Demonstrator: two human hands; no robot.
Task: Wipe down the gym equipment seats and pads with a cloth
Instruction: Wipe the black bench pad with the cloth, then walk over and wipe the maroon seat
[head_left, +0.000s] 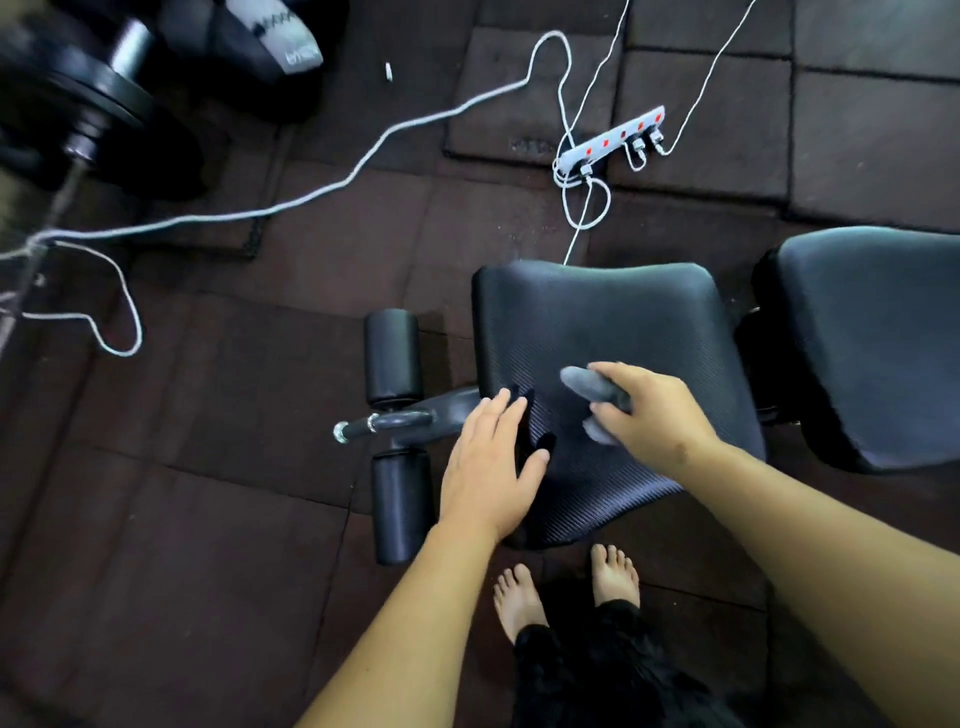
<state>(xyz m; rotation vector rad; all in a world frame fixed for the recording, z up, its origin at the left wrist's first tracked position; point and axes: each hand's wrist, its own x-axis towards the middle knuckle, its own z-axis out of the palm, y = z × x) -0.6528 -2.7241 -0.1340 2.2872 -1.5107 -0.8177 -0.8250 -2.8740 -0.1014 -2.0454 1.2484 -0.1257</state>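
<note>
Seat pad: the black ribbed seat pad (613, 322) of the bench is in the middle, just in front of the person's bare feet (615, 571).
Cloth: a grey cloth (584, 387) lies bunched on the seat pad, near its middle.
Right hand: the right hand (654, 410) grips the cloth, fingers curled around it, and presses it on the pad.
Left hand: the left hand (493, 462) rests flat on the left edge of the seat pad, fingers straight and a little spread.
Back pad: a second black back pad (872, 338) is to the right, apart from the seat by a narrow gap.
Rollers: two black foam rollers (392, 353) stand left of the seat, with a metal bar (379, 422) between them.
Floor: dark rubber tiles (182, 519).
Cables: a white power strip (610, 140) with red switches lies beyond the seat; white cables (311, 195) run from it across the floor.
Weights: black weight plates (88, 98) are at the top left, blurred.
Writing: a grey and black object (280, 36) at the top carries some letters, too blurred to read.
</note>
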